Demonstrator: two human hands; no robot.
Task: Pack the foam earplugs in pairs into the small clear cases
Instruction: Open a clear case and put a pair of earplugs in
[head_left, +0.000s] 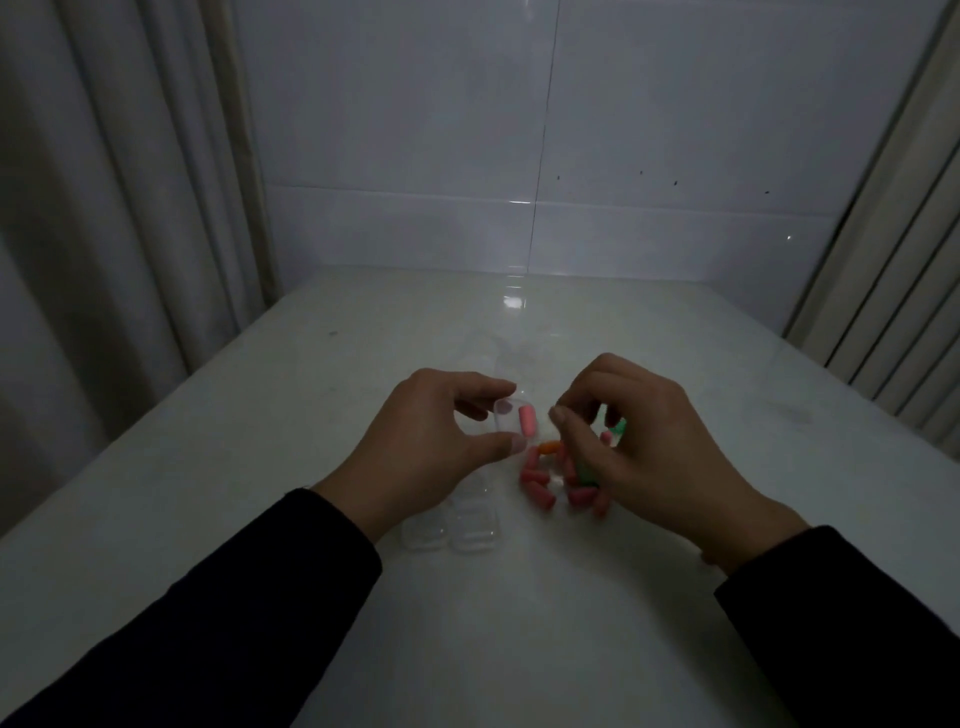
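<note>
My left hand (426, 447) pinches a small clear case (511, 421) between thumb and fingers, lifted a little above the white table (311, 415). One pink earplug (527, 420) lies inside that case. My right hand (634, 447) hovers just right of the case with fingers curled; a green earplug (584, 470) shows under its fingers, and whether it is gripped is unclear. Below both hands lies a loose pile of pink earplugs (540, 486) with an orange earplug (549, 447) among them. Part of the pile is hidden by my right hand.
Two spare clear cases (452, 527) sit on the table near my left wrist. A tiled wall (519, 156) closes the far edge of the table. Curtains (104, 208) hang on the left and ribbed panels (893, 291) stand on the right.
</note>
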